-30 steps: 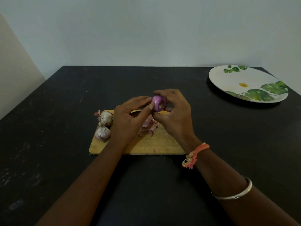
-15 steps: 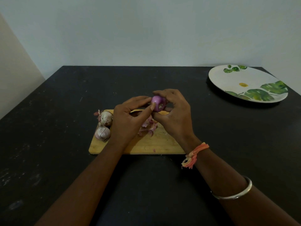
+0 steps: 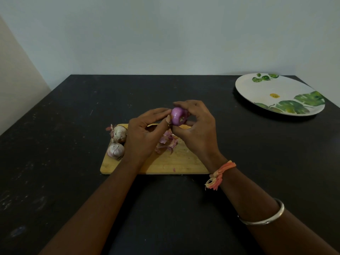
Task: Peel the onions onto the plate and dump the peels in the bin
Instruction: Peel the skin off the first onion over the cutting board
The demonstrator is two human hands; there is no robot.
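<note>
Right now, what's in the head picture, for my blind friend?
The left hand and right hand hold a peeled purple onion over a cutting board, where two unpeeled onions and peels lie. A leafy plate sits far right.

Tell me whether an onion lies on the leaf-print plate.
No, the round white leaf-print plate carries no onion, only its printed pattern.

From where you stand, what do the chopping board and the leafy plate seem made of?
The chopping board looks like pale wood, perhaps bamboo, matt, with faint grain and scratches. The plate looks smooth: white with printed green leaves, glazed ceramic or melamine; the view cannot settle which.
</note>
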